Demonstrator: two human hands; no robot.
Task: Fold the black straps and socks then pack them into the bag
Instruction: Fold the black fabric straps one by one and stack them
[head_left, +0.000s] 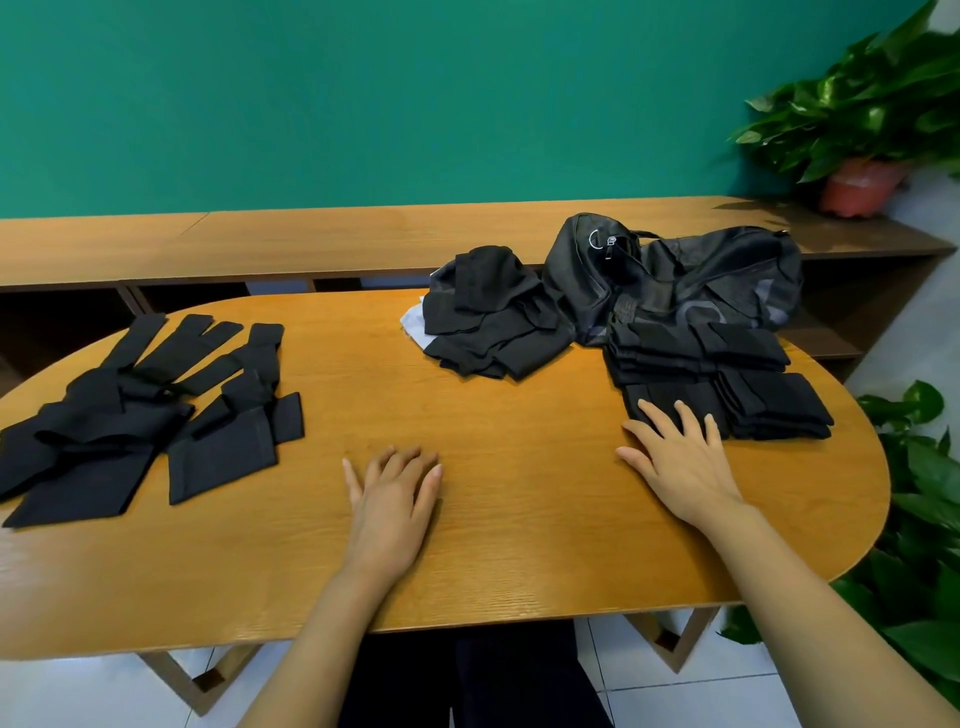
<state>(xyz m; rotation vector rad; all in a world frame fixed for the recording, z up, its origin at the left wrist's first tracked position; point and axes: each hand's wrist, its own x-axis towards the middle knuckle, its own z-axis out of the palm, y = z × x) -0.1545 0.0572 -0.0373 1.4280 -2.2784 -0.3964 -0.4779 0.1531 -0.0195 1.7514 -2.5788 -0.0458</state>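
Status, clock positions read off the table (519, 545) centre:

- Left hand (397, 486): flat on bare wood at 6 o'clock, fingers relaxed, holding nothing.
- Right hand (680, 457): at 4 o'clock, palm down, fingers spread, grasping nothing. Its fingertips rest on the near edge of the folded stack (727, 384).
- Folded stack: 3 o'clock, several neat black bundles in rows, touching the front of the bag (675, 275).
- Bag: 1 o'clock, black, slumped on its side at the far edge. Can't tell whether it's unzipped or whether anything is inside.
- Crumpled heap (488, 322): 12 o'clock, black fabric, just left of the bag, with a pale cloth (415, 319) sticking out underneath.
- Flat black pieces (145, 415): 9 o'clock, long strips overlapping loosely, laid out full length, well apart from both hands. Can't say for sure which are straps and which are socks.

Progress estimate: folding is partly done. The right-side stack looks finished; the 9 o'clock spread and the 12 o'clock heap look unfolded. Packing doesn't appear started, since every folded bundle in view sits outside the bag. Left to do: fold both remaining piles, open the bag if needed, load everything.
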